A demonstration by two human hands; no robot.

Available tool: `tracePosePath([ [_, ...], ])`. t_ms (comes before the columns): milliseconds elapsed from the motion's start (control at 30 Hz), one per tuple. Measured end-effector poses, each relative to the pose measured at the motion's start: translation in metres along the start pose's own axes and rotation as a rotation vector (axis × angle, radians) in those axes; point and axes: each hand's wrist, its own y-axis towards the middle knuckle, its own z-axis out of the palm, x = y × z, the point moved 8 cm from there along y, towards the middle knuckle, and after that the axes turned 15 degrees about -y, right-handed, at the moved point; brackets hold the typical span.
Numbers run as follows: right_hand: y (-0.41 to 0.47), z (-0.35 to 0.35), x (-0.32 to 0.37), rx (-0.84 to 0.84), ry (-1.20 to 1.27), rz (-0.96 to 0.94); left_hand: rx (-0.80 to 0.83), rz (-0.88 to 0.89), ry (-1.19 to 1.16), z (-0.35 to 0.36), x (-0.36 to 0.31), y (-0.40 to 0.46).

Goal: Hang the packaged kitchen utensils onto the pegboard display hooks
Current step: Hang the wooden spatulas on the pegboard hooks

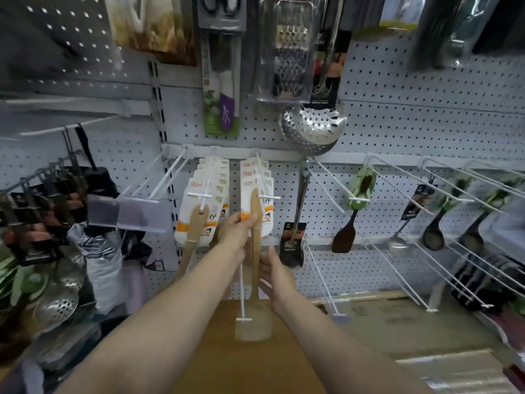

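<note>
The left hand (238, 227) pinches the upper handle of a wooden spatula (255, 251), thumb and fingers curled round it just below the white card pack (255, 191) that hangs on a white hook (265, 182) of the pegboard (397, 123). The spatula hangs upright, its top against the front of the card pack near the hook's crossbar tip, and its broad blade, wrapped in clear film, reaches down in front of a brown cardboard box (250, 359) below the hook. The right hand (279, 280) sits lower, just right of the spatula's shaft, fingers straight and loosely spread, thumb raised; whether the fingers touch the shaft cannot be told. Left of that hook a second hook (203, 191) carries another stack of white cards with a wooden spatula (193, 231) hanging in front. Right of the held spatula a metal utensil with a black card label (294, 240) hangs from the pegboard, and further right hang a black turner (345, 237) and two dark ladles (433, 236). Above the hook hang a perforated steel skimmer (311, 129), a boxed grater (288, 49) and a carded knife (221, 89). Far left of the hook hang black-carded tools (42, 200) and more skimmers (56, 302), blurred.
</note>
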Motion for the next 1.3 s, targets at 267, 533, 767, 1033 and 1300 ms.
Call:
tracePosePath([
  [267,0.045,0.008,0.009,-0.016,0.048,0.028,0.018,0.045,0.054,0.0,0.004,0.042],
  [533,0.053,0.01,0.006,-0.023,0.071,0.034,0.015,0.026,0.052,-0.002,0.012,0.041],
  [767,0.015,-0.004,0.011,-0.057,-0.019,-0.025,-0.003,-0.082,0.027,-0.02,0.044,0.016],
  [1033,-0.072,0.009,-0.003,0.055,0.022,-0.043,-0.029,-0.072,-0.138,-0.062,0.018,-0.136],
  [1300,-0.163,0.091,-0.05,0.213,-0.084,0.034,-0.23,-0.071,-0.158,-0.188,0.012,-0.227],
])
